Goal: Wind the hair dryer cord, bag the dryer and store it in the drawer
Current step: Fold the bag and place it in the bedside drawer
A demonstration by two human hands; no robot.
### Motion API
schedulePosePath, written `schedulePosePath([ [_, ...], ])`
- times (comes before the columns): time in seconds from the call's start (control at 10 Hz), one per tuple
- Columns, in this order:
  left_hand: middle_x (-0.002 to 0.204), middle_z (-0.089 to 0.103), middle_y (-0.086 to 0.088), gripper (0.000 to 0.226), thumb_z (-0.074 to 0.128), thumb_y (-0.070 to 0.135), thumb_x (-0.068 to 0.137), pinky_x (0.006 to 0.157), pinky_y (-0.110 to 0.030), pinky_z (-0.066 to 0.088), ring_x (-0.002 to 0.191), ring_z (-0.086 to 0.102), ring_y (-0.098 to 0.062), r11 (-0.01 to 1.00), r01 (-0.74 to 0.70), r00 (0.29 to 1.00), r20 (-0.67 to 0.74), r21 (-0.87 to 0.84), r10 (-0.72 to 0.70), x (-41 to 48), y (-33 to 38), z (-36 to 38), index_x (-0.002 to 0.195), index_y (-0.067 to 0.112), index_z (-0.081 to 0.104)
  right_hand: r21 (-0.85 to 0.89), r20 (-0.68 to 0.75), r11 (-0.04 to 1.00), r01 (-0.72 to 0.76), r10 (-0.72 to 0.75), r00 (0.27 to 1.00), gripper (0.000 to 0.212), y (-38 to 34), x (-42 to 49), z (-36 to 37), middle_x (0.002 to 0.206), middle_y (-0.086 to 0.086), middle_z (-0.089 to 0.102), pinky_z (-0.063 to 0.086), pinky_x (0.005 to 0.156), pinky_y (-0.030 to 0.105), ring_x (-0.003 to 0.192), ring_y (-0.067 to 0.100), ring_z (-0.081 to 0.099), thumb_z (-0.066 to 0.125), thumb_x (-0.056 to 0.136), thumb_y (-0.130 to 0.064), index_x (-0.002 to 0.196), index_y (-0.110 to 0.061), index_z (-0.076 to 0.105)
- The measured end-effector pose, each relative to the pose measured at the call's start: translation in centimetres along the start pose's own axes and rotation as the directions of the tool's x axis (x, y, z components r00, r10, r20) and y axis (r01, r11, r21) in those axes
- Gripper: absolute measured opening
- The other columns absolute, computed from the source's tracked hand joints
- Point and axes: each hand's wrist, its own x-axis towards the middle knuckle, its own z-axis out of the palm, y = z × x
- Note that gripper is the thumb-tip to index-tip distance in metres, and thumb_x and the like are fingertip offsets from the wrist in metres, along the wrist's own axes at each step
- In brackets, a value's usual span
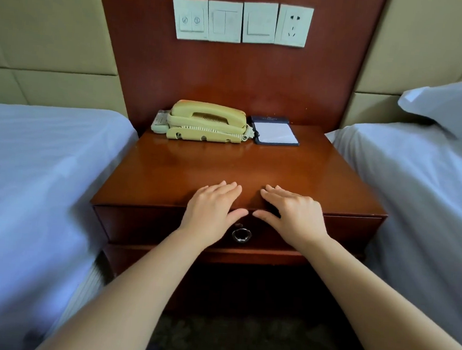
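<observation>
While I lean over the nightstand, the biggest things I see are the left bed and the right bed, one on each side of it. A pillow lies on the right bed, up and to the right of the nightstand. The drawer is in the front of the nightstand and looks shut. I cannot see the hair dryer anywhere. I think it may be inside the drawer, but I cannot tell.

A yellow phone sits at the back of the nightstand top, out of the way, with a notepad just beside it on the right. Four white switch plates are on the wall above the nightstand.

My left hand and right hand lie flat and spread on the front edge of the nightstand top, side by side, holding nothing. My thumbs hang down over the drawer front and nearly meet, I think to press it closed. The ring pull is just under them.

The notepad has tiny gold words on its dark top, too small to read.
</observation>
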Motion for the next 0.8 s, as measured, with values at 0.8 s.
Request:
schedulePosePath([
  [0.8, 0.104, 0.063, 0.0, 0.039, 0.042, 0.045, 0.095, 0.084, -0.034, 0.046, 0.093, 0.058, -0.018, 0.995, 0.097, 0.813, 0.578, -0.01, -0.073, 14.2, -7.5, -8.7, 0.113, 0.018, 0.064, 0.031, 0.637, 0.966, -0.257, 0.179, 0.749, 0.033, 6.3, 16.6, -4.3, 0.107, 0.011, 0.064, 0.048, 0.087, 0.031, 0.093, 0.022, 0.06, 0.039, 0.099, -0.024, 0.11, -0.006, 0.063],
])
